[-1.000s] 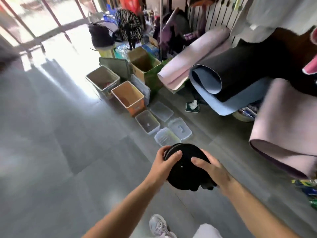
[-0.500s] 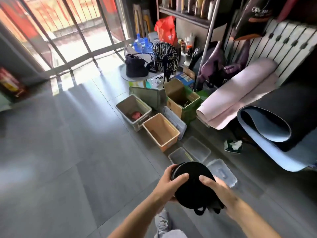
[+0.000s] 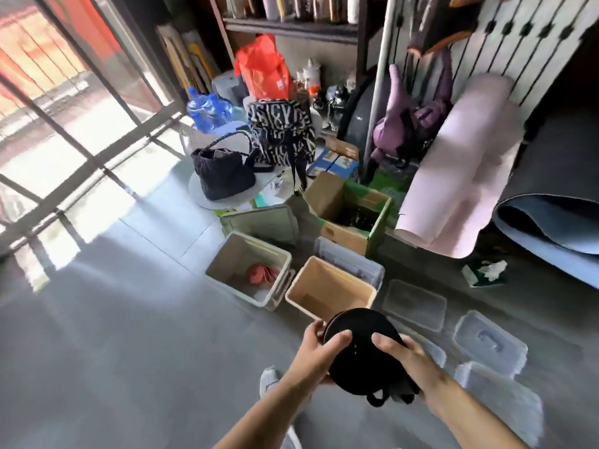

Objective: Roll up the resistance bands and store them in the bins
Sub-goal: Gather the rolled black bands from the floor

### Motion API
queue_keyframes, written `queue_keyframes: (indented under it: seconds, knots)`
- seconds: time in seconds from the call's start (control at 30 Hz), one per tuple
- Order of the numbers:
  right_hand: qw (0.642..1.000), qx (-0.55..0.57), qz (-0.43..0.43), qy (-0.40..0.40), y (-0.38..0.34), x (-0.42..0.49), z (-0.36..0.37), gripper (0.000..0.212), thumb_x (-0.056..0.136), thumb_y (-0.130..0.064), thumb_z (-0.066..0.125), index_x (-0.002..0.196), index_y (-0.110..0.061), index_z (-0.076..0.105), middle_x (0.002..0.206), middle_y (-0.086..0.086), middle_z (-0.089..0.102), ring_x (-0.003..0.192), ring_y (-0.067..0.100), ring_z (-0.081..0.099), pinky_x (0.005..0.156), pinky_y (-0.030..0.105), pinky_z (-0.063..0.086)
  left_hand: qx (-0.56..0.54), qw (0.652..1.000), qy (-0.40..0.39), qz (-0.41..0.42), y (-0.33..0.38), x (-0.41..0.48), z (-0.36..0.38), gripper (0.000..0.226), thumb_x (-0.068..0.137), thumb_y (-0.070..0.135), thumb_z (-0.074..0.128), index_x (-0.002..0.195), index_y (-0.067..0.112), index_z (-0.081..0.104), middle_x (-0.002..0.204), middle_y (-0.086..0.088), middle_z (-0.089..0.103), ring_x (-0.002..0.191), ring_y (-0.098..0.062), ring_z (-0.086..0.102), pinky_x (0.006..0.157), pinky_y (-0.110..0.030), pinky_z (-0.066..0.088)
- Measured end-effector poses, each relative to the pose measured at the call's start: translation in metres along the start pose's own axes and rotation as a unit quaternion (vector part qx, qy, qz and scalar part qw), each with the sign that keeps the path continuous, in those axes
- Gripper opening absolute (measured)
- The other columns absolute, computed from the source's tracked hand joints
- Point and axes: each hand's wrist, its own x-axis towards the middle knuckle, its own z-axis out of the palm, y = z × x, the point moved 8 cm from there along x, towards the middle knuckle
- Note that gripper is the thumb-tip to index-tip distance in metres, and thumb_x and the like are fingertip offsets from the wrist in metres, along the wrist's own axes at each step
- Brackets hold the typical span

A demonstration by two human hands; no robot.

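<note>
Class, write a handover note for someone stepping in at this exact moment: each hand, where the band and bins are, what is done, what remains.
Left hand: holds the rolled black band from the left, thumb across its face.
Right hand: holds the same roll from the right.
Where: the roll is in the air just short of the tan bin; the white bin beside it holds a pink item, probably a band.
Done: black band rolled.
Left: set it in a bin, likely the tan one.

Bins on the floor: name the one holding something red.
The whitish bin left of the tan bin; a pink-red item lies inside, the tan one shows none.
</note>
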Motion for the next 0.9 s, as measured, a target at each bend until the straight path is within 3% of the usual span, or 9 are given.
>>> queue_keyframes:
  seconds: [0.07,0.13,0.23,0.33,0.43,0.53,0.63,0.77,0.9]
  knots:
    - [0.999,0.007,0.022,0.048,0.012,0.049,0.007,0.032,0.072,-0.029,0.076,0.085,0.0,0.073,0.085,0.02,0.072,0.075,0.022,0.071,0.061,0.022,0.055,0.029,1.0,-0.003,-0.004,0.006,0.052,-0.029,0.056,0.061,0.05,0.066,0.107,0.024,0.047,0.098,0.01,0.064,0.084,-0.004,0.066,0.056,-0.026,0.055]
    - [0.996,0.011,0.033,0.082,0.026,0.103,0.004,0.016,0.073,-0.03,0.077,0.069,-0.015,0.077,0.068,-0.002,0.073,0.062,0.004,0.068,0.053,0.012,0.049,0.045,0.999,-0.016,-0.01,0.006,0.109,-0.044,0.041,0.062,0.044,0.066,0.095,0.022,0.052,0.083,0.011,0.069,0.072,-0.001,0.067,0.055,-0.025,0.055]
    - [0.991,0.023,0.044,0.121,0.065,0.196,-0.011,0.012,0.062,-0.039,0.082,0.062,-0.029,0.076,0.064,-0.011,0.071,0.06,-0.001,0.067,0.053,0.012,0.049,0.041,0.998,-0.024,-0.044,-0.017,0.203,-0.058,0.035,0.079,0.035,0.07,0.104,0.019,0.051,0.097,0.002,0.066,0.084,-0.009,0.065,0.07,-0.031,0.056]
    - [0.982,0.046,0.062,0.173,0.128,0.287,-0.043,0.047,0.046,-0.054,0.085,0.073,-0.016,0.075,0.074,-0.003,0.074,0.067,0.007,0.07,0.057,0.019,0.051,0.041,0.997,-0.019,-0.066,-0.066,0.3,-0.068,0.039,0.085,0.03,0.066,0.116,0.011,0.052,0.11,-0.009,0.064,0.103,-0.023,0.063,0.088,-0.041,0.052]
    - [0.976,0.052,0.083,0.196,0.185,0.367,-0.071,0.064,0.038,-0.066,0.082,0.077,-0.016,0.075,0.075,0.003,0.074,0.061,0.012,0.069,0.048,0.019,0.048,0.062,0.995,-0.038,-0.067,-0.11,0.393,-0.071,0.039,0.075,0.043,0.067,0.106,0.02,0.06,0.098,0.001,0.069,0.092,-0.013,0.066,0.075,-0.034,0.056]
    - [0.967,0.074,0.092,0.225,0.233,0.444,-0.102,0.075,0.029,-0.069,0.081,0.082,-0.016,0.075,0.081,0.003,0.075,0.075,0.018,0.071,0.066,0.026,0.056,0.076,0.992,-0.044,-0.088,-0.155,0.484,-0.073,0.059,0.063,0.051,0.065,0.115,0.025,0.059,0.111,-0.002,0.064,0.104,-0.02,0.061,0.075,-0.039,0.056]
    - [0.961,0.099,0.107,0.236,0.276,0.51,-0.125,0.088,0.016,-0.073,0.08,0.084,-0.018,0.072,0.077,-0.001,0.074,0.075,0.02,0.069,0.067,0.03,0.052,0.071,0.992,-0.045,-0.099,-0.194,0.561,-0.072,0.052,0.075,0.049,0.065,0.121,0.026,0.056,0.116,-0.001,0.061,0.103,-0.018,0.058,0.073,-0.035,0.055]
    - [0.951,0.143,0.106,0.252,0.325,0.575,-0.148,0.125,0.018,-0.075,0.08,0.126,-0.017,0.056,0.126,0.004,0.059,0.115,0.024,0.055,0.099,0.042,0.044,0.084,0.988,-0.046,-0.123,-0.243,0.635,-0.073,0.057,0.074,0.05,0.065,0.122,0.02,0.056,0.116,-0.006,0.061,0.101,-0.023,0.061,0.074,-0.038,0.056]
    - [0.951,0.111,0.114,0.264,0.355,0.619,-0.174,0.138,0.021,-0.075,0.08,0.139,-0.013,0.043,0.137,0.01,0.05,0.122,0.027,0.05,0.101,0.04,0.043,0.105,0.98,-0.044,-0.166,-0.285,0.686,-0.075,0.072,0.067,0.051,0.069,0.126,0.013,0.054,0.123,-0.012,0.059,0.107,-0.029,0.059,0.084,-0.041,0.053]
